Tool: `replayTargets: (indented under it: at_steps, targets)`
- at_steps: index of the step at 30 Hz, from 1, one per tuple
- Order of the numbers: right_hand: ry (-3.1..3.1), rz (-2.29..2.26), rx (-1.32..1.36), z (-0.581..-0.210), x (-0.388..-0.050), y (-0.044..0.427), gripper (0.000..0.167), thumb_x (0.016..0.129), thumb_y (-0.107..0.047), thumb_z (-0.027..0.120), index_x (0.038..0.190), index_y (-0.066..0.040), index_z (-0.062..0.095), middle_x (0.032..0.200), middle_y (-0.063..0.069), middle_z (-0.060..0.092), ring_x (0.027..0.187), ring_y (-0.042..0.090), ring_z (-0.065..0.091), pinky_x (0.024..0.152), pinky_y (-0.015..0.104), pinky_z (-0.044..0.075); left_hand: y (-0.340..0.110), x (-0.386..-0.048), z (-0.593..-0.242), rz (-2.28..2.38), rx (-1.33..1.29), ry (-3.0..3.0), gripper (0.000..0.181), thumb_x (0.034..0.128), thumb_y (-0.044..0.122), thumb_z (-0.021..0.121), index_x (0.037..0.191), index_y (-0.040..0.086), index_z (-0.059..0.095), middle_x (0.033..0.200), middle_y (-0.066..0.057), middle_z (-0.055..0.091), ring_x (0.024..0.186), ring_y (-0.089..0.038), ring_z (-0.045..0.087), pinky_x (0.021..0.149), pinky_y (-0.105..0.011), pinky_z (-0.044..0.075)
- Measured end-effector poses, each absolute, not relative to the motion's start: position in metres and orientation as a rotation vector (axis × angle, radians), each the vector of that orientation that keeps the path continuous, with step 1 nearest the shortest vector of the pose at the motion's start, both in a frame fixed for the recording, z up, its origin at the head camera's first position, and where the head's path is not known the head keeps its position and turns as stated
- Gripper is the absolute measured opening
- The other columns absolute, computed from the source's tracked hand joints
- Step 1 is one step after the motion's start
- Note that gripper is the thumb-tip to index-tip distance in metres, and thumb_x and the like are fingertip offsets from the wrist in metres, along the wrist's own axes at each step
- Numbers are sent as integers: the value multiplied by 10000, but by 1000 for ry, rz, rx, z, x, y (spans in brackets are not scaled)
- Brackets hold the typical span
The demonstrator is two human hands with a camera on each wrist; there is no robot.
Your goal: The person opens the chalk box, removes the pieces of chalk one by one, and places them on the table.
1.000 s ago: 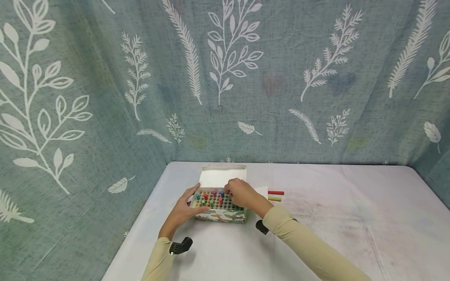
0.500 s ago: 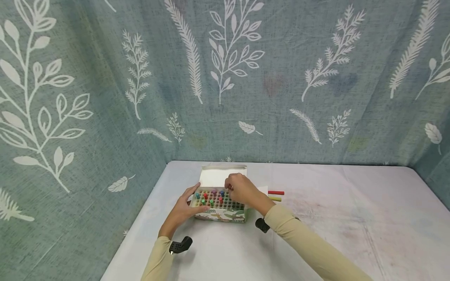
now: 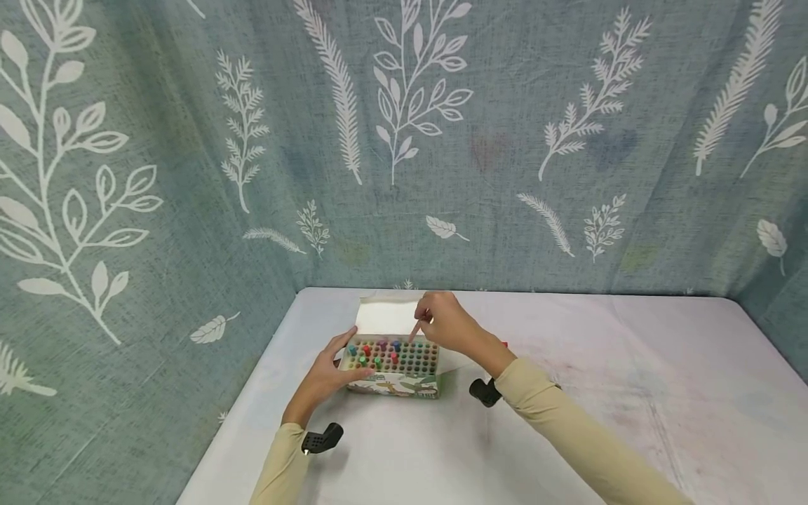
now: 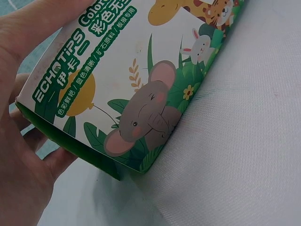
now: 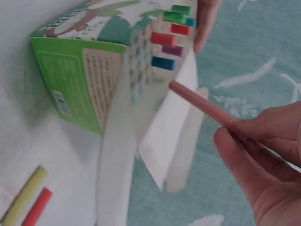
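Observation:
An open cardboard chalk box (image 3: 398, 385) with animal drawings stands on the table. Coloured chalk sticks, several of them, poke up from its holed insert, among them a blue stick (image 5: 163, 63) and a purple one (image 5: 172, 50). My left hand (image 3: 324, 382) grips the box's left end, thumb along the front top edge and fingers behind. Above the box's back right part, my right hand (image 3: 449, 324) pinches a pinkish-red chalk stick (image 5: 202, 103) between thumb and fingers. Its free end points down towards the holes in the head view; whether it touches them I cannot tell.
The box's white lid (image 3: 386, 317) is folded back, and a white side flap (image 5: 115, 160) sticks out at the right. A yellow chalk stick (image 5: 24, 195) and a red one (image 5: 37, 207) lie on the table (image 3: 587, 393) beyond that flap. A patterned curtain (image 3: 486, 231) hangs behind.
My right hand has risen and shifted slightly right, and the pinkish-red chalk stick it pinches now shows clearly. My left hand has stayed on the box.

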State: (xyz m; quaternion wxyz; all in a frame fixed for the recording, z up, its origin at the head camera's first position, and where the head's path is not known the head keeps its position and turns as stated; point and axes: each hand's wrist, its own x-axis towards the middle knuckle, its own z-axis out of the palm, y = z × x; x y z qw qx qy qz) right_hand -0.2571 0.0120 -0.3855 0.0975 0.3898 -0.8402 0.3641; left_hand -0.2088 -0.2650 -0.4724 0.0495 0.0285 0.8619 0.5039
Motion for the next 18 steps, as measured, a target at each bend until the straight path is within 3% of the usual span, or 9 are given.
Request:
replayTargets:
  at_steps: [4,18]
  targets:
    - [-2484,1091,1131,-377,-254,22,146,796,123,623,841,14,710,852,121,648,753,226,656,640,220,531,-270,-214,-483,1523,91,2646,935,732,387,817,1489,345,270,1509,-18,252,1292,-289,380,1044,-521,328]
    - [-2435,1161,1069,-365,-249,54,121,808,94,662,839,-10,716,866,107,661,762,206,659,636,216,537,-271,-214,-483,1543,90,2631,948,716,394,826,1486,354,273,1504,-12,261,1254,-285,431,1015,-507,373]
